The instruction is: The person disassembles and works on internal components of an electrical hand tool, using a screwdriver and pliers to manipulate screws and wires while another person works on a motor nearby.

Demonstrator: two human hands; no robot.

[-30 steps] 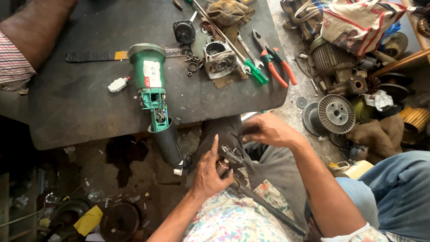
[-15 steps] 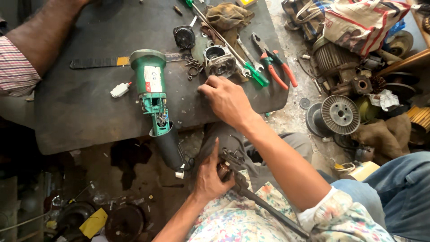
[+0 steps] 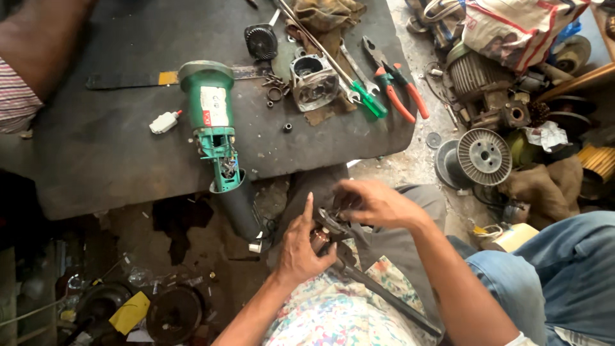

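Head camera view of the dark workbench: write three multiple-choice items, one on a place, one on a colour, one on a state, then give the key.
1. Where does the green power tool body lie?
A. on the dark workbench, its black handle past the edge
B. on the floor
C. in the person's lap

2. What colour are the handles of the pliers on the bench?
A. blue
B. orange-red
C. yellow

3. What is the left hand doing?
A. resting flat on the bench
B. gripping a small metal part over the lap
C. hanging empty

Key: 1 A, the body sits on the top and the handle overhangs; 2 B, both grips are orange-red; 3 B, fingers close round the part beside the right hand.
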